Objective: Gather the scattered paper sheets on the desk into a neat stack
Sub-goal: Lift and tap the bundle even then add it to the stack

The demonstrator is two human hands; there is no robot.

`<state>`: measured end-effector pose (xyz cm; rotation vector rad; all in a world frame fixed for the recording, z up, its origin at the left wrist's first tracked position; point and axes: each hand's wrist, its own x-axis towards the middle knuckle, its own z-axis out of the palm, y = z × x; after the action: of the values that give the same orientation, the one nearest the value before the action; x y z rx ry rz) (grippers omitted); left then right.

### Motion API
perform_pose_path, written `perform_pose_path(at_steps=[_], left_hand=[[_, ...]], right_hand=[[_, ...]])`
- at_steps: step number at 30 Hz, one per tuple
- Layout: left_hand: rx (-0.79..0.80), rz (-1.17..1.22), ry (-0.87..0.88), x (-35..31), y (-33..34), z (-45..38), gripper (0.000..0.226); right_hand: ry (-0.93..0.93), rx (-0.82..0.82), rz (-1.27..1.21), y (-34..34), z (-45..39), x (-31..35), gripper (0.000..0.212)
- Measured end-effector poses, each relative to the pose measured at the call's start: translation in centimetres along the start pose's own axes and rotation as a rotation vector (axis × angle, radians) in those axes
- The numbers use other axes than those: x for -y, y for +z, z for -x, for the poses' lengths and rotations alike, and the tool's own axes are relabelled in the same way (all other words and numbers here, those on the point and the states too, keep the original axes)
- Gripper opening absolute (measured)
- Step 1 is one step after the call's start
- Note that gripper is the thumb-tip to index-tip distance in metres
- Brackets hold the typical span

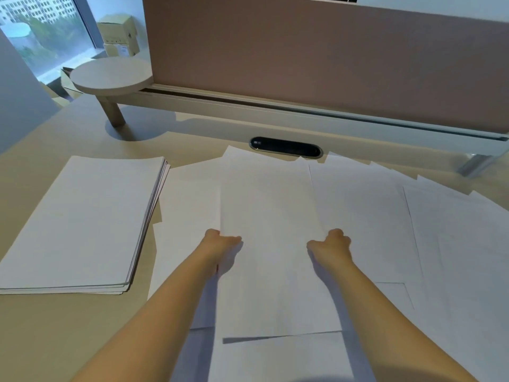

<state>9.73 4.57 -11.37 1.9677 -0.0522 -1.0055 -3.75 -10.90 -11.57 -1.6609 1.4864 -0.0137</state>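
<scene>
Office workstation. Beige desk backed by mauve fabric partition screen on white rail. Oval cable grommet set near desk's far edge. Round raised shelf on post at far left corner. Plain white paper: stack at left, loose sheets across middle and right. Cardboard boxes by window; buildings outside.

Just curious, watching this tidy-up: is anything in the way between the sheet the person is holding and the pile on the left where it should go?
Nothing visible blocks it. Both hands, left hand and right hand, grip the held sheet by its side edges. Between it and the stack lie only flat loose sheets and a strip of bare desk.
</scene>
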Motion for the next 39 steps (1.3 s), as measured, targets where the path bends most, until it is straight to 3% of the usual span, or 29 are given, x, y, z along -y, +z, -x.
perform_pose_path(at_steps=[2, 4, 5, 7, 8, 10, 11, 13, 16, 20, 27, 29, 34, 36, 39], left_hand=[[0.004, -0.088, 0.035, 0.2, -0.1, 0.5, 0.032], [-0.047, -0.149, 0.092, 0.4, -0.5, 0.8, 0.015], [-0.067, -0.128, 0.126, 0.5, -0.8, 0.9, 0.018], [-0.071, -0.053, 0.186, 0.4, -1.3, 1.1, 0.021], [-0.066, -0.012, 0.203, 0.1, -1.5, 1.4, 0.016], [-0.04, 0.045, 0.203, -0.2, -2.1, 1.5, 0.025], [-0.023, 0.067, 0.2, -0.4, -2.4, 1.5, 0.027], [-0.013, 0.094, 0.174, -0.8, -2.9, 1.5, 0.028], [0.014, 0.116, 0.15, -1.9, -2.3, 1.7, 0.024], [-0.013, 0.102, 0.201, -3.1, 1.3, 2.5, 0.011], [-0.001, -0.063, 0.229, -4.3, 11.9, 3.4, 0.028], [0.007, -0.111, 0.253, -4.5, 15.5, 4.2, 0.023], [-0.053, -0.207, 0.258, -4.0, 22.8, 5.2, 0.018], [-0.176, -0.445, 0.218, -4.2, 25.0, 5.7, 0.008], [-0.333, -0.689, 0.093, -3.7, 26.2, 5.9, 0.047]], right_hand=[[0.019, 0.082, -0.123, 0.8, 0.4, -0.3, 0.054], [0.025, 0.134, -0.134, 0.8, 0.9, -0.7, 0.02], [0.014, 0.133, -0.139, 0.8, 0.8, -0.9, 0.014], [-0.037, 0.077, -0.181, 0.5, 0.8, -1.2, 0.022], [-0.07, 0.037, -0.202, 0.2, 1.5, -0.9, 0.009], [-0.074, 0.001, -0.277, -0.3, 1.7, -0.9, 0.041], [-0.08, 0.038, -0.402, -0.6, 1.6, -1.0, 0.046], [-0.088, 0.16, -0.564, -1.3, 1.7, -0.8, 0.041], [-0.157, 0.243, -0.544, -3.1, 1.7, -0.5, 0.041], [-0.217, 0.16, -0.536, -5.6, 0.7, -1.3, 0.034], [-0.195, -0.088, -0.514, -13.2, -2.2, -8.0, 0.028], [-0.18, -0.131, -0.511, -15.7, -3.0, -10.3, 0.023], [-0.132, -0.205, -0.334, -20.6, -4.6, -15.1, 0.02], [-0.071, -0.24, -0.145, -21.8, -5.2, -16.8, 0.031], [0.094, -0.338, 0.219, -23.6, -5.8, -19.3, 0.051]])
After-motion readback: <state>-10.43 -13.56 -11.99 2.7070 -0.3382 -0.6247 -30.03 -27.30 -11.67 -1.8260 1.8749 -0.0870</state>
